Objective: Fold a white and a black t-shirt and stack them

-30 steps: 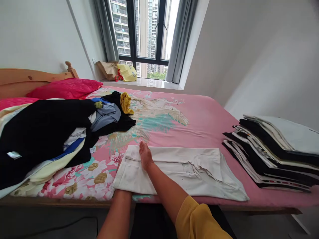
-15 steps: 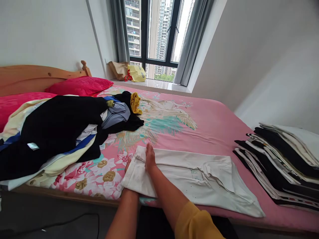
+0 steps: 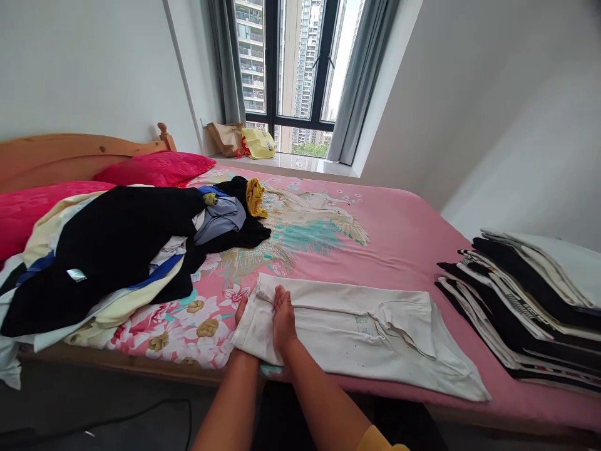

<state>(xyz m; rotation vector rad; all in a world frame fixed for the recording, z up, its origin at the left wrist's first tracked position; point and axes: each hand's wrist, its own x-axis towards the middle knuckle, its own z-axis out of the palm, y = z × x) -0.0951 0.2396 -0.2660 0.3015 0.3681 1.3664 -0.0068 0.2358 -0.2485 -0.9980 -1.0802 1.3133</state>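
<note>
Bed w/ laundry, viewed from the long side. The folded white garment [image 3: 333, 347] lies lengthwise on the pink floral sheet [image 3: 399, 232], close to the near edge of the bed, directly before the person. Its L end is at the hands; its R end tapers toward the stack of folded clothes [image 3: 530, 307].

R hand [image 3: 284, 318]: on top of the garment near its L end, edge-down, fingers straight, together & released, i.e. not clenched. L hand [image 3: 241, 310]: mostly hidden under the same end, w/ the forearm entering at the near side & fingertips showing past the L edge; whether its fingers grasp the cloth, cannot tell.

Surroundings: stack at far R, mostly black & white layers, w/ white on top. At L, a loose heap of clothes [image 3: 126, 225], mainly black, incl. a mustard cloth [image 3: 255, 197] at its far R side. Behind the heap, a red pillow [image 3: 159, 168] near the wooden headboard [image 3: 84, 150]. On the windowsill [image 3: 300, 164], a brown paper bag [image 3: 226, 138] beside a yellow bag [image 3: 259, 143].
</note>
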